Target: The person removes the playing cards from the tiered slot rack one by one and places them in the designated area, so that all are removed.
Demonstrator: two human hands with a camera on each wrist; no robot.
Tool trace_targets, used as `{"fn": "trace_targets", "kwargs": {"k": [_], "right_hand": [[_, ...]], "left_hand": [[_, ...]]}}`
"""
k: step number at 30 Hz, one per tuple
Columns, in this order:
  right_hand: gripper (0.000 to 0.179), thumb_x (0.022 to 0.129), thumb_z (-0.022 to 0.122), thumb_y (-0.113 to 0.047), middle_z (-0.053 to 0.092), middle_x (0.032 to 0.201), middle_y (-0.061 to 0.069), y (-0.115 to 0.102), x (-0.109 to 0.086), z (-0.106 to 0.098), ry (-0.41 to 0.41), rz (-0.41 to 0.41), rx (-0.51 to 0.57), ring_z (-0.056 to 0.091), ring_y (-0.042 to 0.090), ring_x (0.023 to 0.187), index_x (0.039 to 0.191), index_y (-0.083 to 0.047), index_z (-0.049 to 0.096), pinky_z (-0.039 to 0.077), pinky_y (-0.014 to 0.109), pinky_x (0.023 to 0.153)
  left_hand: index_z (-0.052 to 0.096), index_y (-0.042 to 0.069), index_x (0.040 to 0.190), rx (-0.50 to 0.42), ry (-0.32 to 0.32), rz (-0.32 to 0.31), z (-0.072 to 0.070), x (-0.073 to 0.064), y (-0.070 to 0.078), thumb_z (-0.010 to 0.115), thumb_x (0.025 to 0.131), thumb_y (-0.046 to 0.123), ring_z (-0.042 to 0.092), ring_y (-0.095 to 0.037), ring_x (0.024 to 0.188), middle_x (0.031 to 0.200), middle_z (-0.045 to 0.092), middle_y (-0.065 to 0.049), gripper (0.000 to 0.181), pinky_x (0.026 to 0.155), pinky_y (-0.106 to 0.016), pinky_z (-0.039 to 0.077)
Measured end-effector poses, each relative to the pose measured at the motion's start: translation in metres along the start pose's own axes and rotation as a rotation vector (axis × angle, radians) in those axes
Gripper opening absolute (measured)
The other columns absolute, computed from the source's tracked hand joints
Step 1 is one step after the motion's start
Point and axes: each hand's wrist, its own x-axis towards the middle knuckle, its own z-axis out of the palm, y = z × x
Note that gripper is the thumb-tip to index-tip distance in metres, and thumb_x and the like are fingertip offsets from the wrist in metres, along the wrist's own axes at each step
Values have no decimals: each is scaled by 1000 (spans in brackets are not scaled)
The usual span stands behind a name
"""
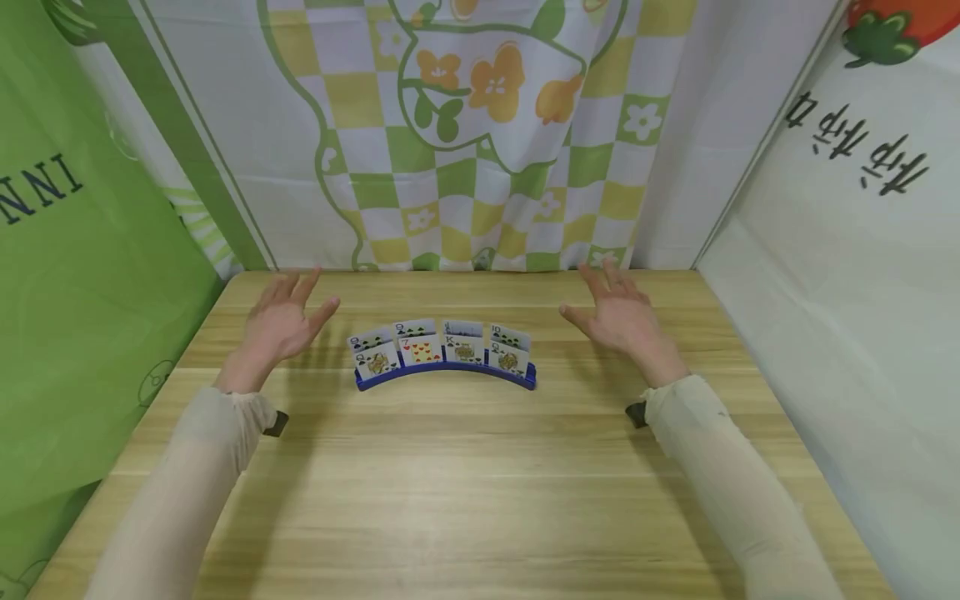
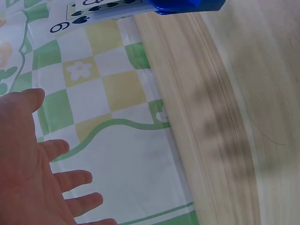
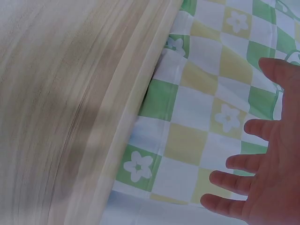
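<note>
A curved blue card holder point(image 1: 442, 366) stands on the wooden table, with playing cards upright in it in two rows. The front row shows a queen point(image 1: 377, 362), a red seven point(image 1: 422, 350), a king point(image 1: 464, 349) and another queen point(image 1: 508, 360); black-suited cards rise behind them, partly hidden. My left hand point(image 1: 281, 323) is spread to the left of the holder, apart from it, holding nothing. On the opposite side my right hand point(image 1: 622, 317) is likewise spread with bare fingers. In the left wrist view, the blue holder point(image 2: 187, 5) and a card point(image 2: 58, 27) show at the top edge.
The wooden table point(image 1: 465, 492) reaches back to a checked curtain point(image 1: 480, 200). A green cloth point(image 1: 82, 275) hangs at the left side and a white one point(image 1: 847, 275) at the right. Dark wrist-worn pieces point(image 1: 276, 423) sit by both cuffs.
</note>
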Motion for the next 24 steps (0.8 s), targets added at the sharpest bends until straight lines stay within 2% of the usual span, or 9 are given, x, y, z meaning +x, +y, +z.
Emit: {"fn": "trace_targets", "kwargs": {"k": [4, 7, 11, 17, 24], "right_hand": [[89, 95, 37, -71, -2, 167, 22, 1, 1, 0, 2, -7, -1, 7, 55, 149, 162, -22, 5, 15, 73, 114], [86, 96, 41, -67, 2, 167, 22, 1, 1, 1, 9, -15, 1, 10, 53, 149, 162, -21, 10, 19, 73, 113], [82, 98, 46, -61, 8, 166, 23, 2, 2, 1, 19, -31, 3, 15, 52, 149, 161, -18, 15, 27, 72, 110], [78, 98, 49, -55, 17, 164, 25, 1, 0, 1, 26, -56, 22, 23, 51, 147, 158, -13, 24, 33, 68, 109], [73, 98, 53, -50, 28, 160, 22, 1, 0, 3, 51, -79, 44, 35, 48, 142, 156, -11, 29, 39, 63, 106]], "left_hand": [[-2, 26, 161, -3, 4, -6, 1, 0, -1, 17, 98, 72, 7, -57, 147, 165, 4, -27, 81, 108, -76, 21], [-1, 27, 161, -7, 12, -13, 1, -1, -1, 18, 98, 73, 13, -56, 147, 164, 10, -28, 81, 106, -75, 27], [6, 24, 162, -16, 24, -17, 0, -1, -2, 20, 98, 72, 19, -55, 145, 163, 19, -27, 81, 107, -73, 29], [27, 10, 157, -24, 34, -13, 0, -1, -3, 24, 100, 68, 26, -53, 143, 158, 27, -29, 81, 111, -69, 27], [40, 5, 150, -32, 61, 2, 1, -3, -4, 33, 103, 58, 40, -52, 135, 151, 41, -30, 71, 108, -66, 34]]}}
